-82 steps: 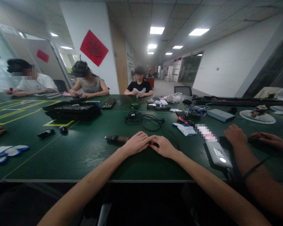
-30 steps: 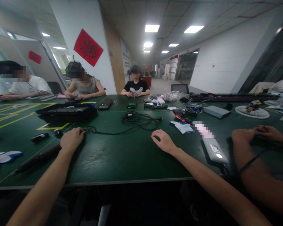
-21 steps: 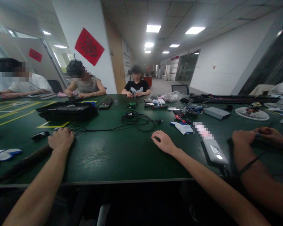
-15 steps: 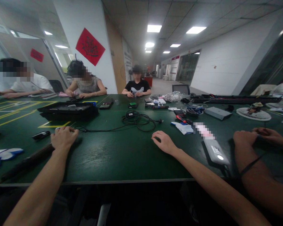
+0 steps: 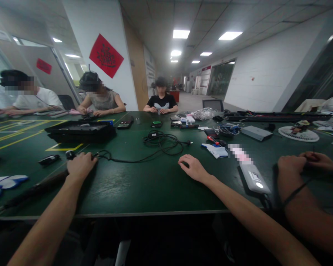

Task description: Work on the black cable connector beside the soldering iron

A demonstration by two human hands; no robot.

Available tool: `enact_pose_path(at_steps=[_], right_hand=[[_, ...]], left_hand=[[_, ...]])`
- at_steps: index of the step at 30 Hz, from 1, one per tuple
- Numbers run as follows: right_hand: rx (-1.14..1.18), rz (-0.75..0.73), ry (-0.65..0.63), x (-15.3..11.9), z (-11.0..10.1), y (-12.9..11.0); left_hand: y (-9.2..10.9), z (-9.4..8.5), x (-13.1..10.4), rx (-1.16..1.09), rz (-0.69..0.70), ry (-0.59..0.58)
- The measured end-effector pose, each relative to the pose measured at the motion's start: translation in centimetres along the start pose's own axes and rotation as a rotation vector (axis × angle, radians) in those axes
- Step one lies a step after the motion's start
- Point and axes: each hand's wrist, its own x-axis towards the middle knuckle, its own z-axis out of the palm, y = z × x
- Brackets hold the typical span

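My left hand (image 5: pixel 81 165) is closed over the right end of a long dark wand-shaped tool (image 5: pixel 41 189), which lies slanted on the green table. A dark round knob (image 5: pixel 70 155) shows beside the fingers. A black power cord (image 5: pixel 127 160) runs from near this hand to a loose coil with a plug (image 5: pixel 188 142). My right hand (image 5: pixel 192 167) rests on the tabletop, holding nothing. Its fingers are loosely curved, with a gap between them and the thumb. Nearest to it is a blue-and-white glove (image 5: pixel 216 150).
A black tray-like housing (image 5: pixel 81 132) stands at the left, near a small black device (image 5: pixel 49 159) and white-blue gloves (image 5: pixel 8 181). A grey power bank-like device (image 5: pixel 254 178) lies beside a co-worker's hands (image 5: pixel 291 164). Other people sit across the table (image 5: pixel 144 184).
My left hand has shifted slightly right with the wand-shaped tool, bringing the round knob into view. The cord has moved near it. My right hand stays put.
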Motion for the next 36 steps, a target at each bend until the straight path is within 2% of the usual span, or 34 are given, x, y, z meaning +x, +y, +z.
enact_pose_path(at_steps=[2, 4, 9, 12, 16, 19, 21, 24, 30, 36], right_hand=[[-0.001, -0.002, 0.002, 0.0, 0.0, -0.1], [-0.011, -0.015, 0.010, 0.1, 0.0, -0.3], [-0.056, -0.139, 0.012, 0.2, 0.0, -1.7], [-0.063, -0.247, -0.074, 0.2, -0.1, -2.9], [-0.135, -0.270, -0.153, 0.1, -0.2, -3.3], [-0.196, -0.213, -0.167, 0.2, -0.5, -2.7], [-0.221, -0.185, -0.189, 0.2, -0.9, -2.1], [-0.264, -0.145, -0.225, 0.3, -1.7, -1.4], [-0.359, -0.063, -0.238, 0.2, -2.1, -0.6], [-0.373, -0.051, -0.168, 0.6, -0.8, -0.8]], left_hand=[[1.8, 0.0, 0.0, 0.003, 0.059, -0.032], [4.6, 0.0, -0.3, -0.001, 0.173, -0.039], [14.9, -0.4, -2.9, -0.018, 0.523, 0.065], [21.0, -0.9, -5.5, -0.082, 0.704, 0.160], [27.3, -1.7, -8.3, -0.151, 0.807, 0.219], [30.3, -2.0, -9.0, -0.176, 0.866, 0.231], [31.4, -2.1, -8.8, -0.179, 0.904, 0.213], [31.7, -2.0, -7.9, -0.187, 0.965, 0.206], [29.6, -2.0, -6.3, -0.272, 1.211, 0.176], [28.6, -1.6, -6.1, -0.286, 1.279, 0.169]])
